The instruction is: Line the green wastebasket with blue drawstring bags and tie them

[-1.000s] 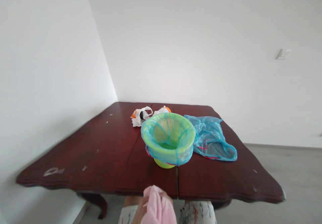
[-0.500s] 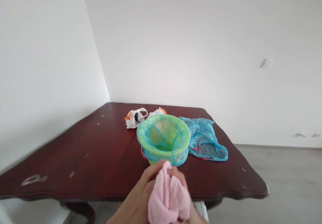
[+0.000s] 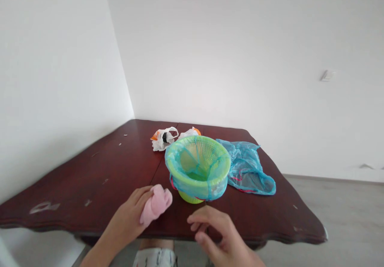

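Note:
My left hand point(image 3: 132, 213) is closed around a bunched pink cloth point(image 3: 156, 205), held over the table's front part, left of the basket. In front of the basket, my right hand point(image 3: 217, 231) has its fingers curved and apart from the thumb, with nothing in them. A green perforated plastic basket point(image 3: 195, 197) stands upright in the middle, and a thin blue plastic bag point(image 3: 216, 191) lines it and folds over its rim. Neither hand appears to touch the basket.
Another blue plastic bag point(image 3: 246, 161) with red ties lies flat right of the basket. Behind it are a crumpled white-and-orange plastic bag point(image 3: 163, 139) and a second white bag point(image 3: 189, 133). The dark red wooden table point(image 3: 99, 179) has a wavy edge and white walls behind and left.
Both hands were together on the pink cloth at the front centre. The right hand has let go and moved right; the left hand has carried the cloth left.

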Available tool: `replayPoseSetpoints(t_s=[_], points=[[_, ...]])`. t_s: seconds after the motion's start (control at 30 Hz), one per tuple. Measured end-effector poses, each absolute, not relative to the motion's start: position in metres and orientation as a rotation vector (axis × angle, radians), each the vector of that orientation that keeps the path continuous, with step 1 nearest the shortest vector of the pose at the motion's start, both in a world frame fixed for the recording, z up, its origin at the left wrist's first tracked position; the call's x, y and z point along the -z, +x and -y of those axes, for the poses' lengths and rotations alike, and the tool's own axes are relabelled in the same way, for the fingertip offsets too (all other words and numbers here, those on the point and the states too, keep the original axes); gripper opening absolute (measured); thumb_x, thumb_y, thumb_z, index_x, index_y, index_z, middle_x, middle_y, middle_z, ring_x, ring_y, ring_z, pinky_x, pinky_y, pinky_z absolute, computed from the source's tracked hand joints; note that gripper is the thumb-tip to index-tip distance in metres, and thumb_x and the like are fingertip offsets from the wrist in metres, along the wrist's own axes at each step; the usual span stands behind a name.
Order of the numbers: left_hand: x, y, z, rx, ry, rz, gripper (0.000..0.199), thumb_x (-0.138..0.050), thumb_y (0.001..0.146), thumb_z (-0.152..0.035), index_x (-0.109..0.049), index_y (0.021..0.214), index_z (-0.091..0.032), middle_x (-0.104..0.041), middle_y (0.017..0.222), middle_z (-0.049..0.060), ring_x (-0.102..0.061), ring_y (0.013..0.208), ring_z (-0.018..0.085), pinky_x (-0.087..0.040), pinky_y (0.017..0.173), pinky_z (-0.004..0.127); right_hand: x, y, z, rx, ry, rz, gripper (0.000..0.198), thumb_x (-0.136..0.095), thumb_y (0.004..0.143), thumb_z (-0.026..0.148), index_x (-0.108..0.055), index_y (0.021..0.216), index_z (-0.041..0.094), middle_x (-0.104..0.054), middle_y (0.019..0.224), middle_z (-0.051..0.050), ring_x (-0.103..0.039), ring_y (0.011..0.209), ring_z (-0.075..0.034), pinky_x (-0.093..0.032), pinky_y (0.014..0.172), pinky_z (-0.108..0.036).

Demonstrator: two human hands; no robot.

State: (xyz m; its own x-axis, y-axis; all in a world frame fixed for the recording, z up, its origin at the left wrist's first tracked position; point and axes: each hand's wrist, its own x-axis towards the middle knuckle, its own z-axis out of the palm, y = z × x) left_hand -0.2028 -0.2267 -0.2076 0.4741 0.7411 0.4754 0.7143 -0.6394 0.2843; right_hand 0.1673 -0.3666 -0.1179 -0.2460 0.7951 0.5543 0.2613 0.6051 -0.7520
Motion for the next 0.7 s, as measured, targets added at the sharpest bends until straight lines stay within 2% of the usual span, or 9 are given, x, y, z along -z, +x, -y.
replayPoseSetpoints(t_s=[0.1,0.2,0.3,0.37,0.47,0.53,0.57,0.63,0.7], points=[[0.21,-0.213,0.193,-0.758,2.592,-1.488,0.044,-0.07,0.094,-0.03,-0.082,0.136,-0.028,-0.085,0.142,0.013,-0.081,0.131,0.042,-0.067,0.118,0.053,0.077,0.197,0.357,-0.398,-0.887,1.767,0.025,-0.063,0.121,0.027,-0.082,0.137,0.029,-0.087,0.117,-0.01,-0.086,0.104,-0.025,-0.074,0.094,-0.038],[0.208,-0.217,0.168,-0.597,2.528,-1.576,0.043,-0.069,0.1,-0.044,-0.081,0.137,-0.026,-0.084,0.144,0.017,-0.08,0.133,0.044,-0.062,0.12,0.056,0.034,0.212,0.322,-0.226,-0.946,1.851,0.02,-0.062,0.121,0.03,-0.081,0.126,0.026,-0.086,0.12,-0.011,-0.084,0.114,-0.027,-0.072,0.102,-0.043],[0.198,-0.225,0.149,-0.481,2.542,-1.793,0.061,-0.073,0.097,-0.051,-0.077,0.149,-0.019,-0.077,0.161,0.025,-0.067,0.155,0.053,-0.036,0.141,0.076,0.012,0.217,0.281,-0.203,-1.076,2.071,0.024,-0.061,0.123,0.033,-0.081,0.133,0.023,-0.085,0.14,-0.013,-0.081,0.134,-0.028,-0.066,0.12,-0.047],[0.187,-0.23,0.143,-0.455,2.543,-1.989,0.08,-0.08,0.092,-0.051,-0.069,0.164,-0.017,-0.061,0.179,0.029,-0.048,0.172,0.058,-0.015,0.143,0.087,0.01,0.219,0.258,-0.205,-1.152,2.233,0.032,-0.06,0.125,0.034,-0.08,0.145,0.019,-0.083,0.15,-0.013,-0.079,0.143,-0.029,-0.062,0.127,-0.048],[0.162,-0.219,0.148,-0.675,2.58,-2.007,0.128,-0.092,0.082,-0.067,-0.042,0.186,-0.012,-0.026,0.197,0.034,-0.028,0.181,0.064,-0.017,0.142,0.089,0.013,0.217,0.224,-0.246,-1.142,2.453,0.035,-0.067,0.123,0.041,-0.085,0.146,0.021,-0.088,0.145,-0.009,-0.085,0.131,-0.026,-0.067,0.119,-0.041],[0.138,-0.195,0.161,-0.91,2.747,-1.69,0.148,-0.091,0.081,-0.087,-0.028,0.193,-0.014,-0.013,0.2,0.033,-0.024,0.183,0.063,-0.021,0.144,0.082,0.015,0.206,0.201,-0.337,-1.041,2.548,0.031,-0.08,0.115,0.045,-0.091,0.136,0.025,-0.092,0.132,-0.004,-0.089,0.112,-0.021,-0.071,0.102,-0.032],[0.124,-0.179,0.167,-1.0,2.864,-1.442,0.146,-0.085,0.084,-0.096,-0.029,0.193,-0.017,-0.016,0.201,0.03,-0.025,0.183,0.059,-0.02,0.147,0.078,0.015,0.197,0.19,-0.389,-0.988,2.58,0.03,-0.089,0.108,0.044,-0.092,0.132,0.026,-0.093,0.125,-0.002,-0.089,0.104,-0.019,-0.071,0.094,-0.028],[0.095,-0.144,0.177,-1.025,3.037,-0.991,0.132,-0.073,0.088,-0.107,-0.045,0.187,-0.024,-0.039,0.195,0.026,-0.039,0.179,0.054,-0.02,0.148,0.072,0.017,0.175,0.173,-0.453,-0.93,2.612,0.033,-0.102,0.094,0.035,-0.093,0.124,0.024,-0.094,0.114,0.001,-0.088,0.093,-0.015,-0.069,0.084,-0.023],[0.072,-0.113,0.178,-0.84,3.089,-0.693,0.109,-0.071,0.094,-0.104,-0.067,0.169,-0.025,-0.073,0.167,0.022,-0.068,0.155,0.044,-0.039,0.14,0.06,0.018,0.157,0.171,-0.415,-0.97,2.554,0.029,-0.104,0.093,0.029,-0.091,0.118,0.02,-0.093,0.111,0.0,-0.087,0.092,-0.015,-0.07,0.087,-0.027]])
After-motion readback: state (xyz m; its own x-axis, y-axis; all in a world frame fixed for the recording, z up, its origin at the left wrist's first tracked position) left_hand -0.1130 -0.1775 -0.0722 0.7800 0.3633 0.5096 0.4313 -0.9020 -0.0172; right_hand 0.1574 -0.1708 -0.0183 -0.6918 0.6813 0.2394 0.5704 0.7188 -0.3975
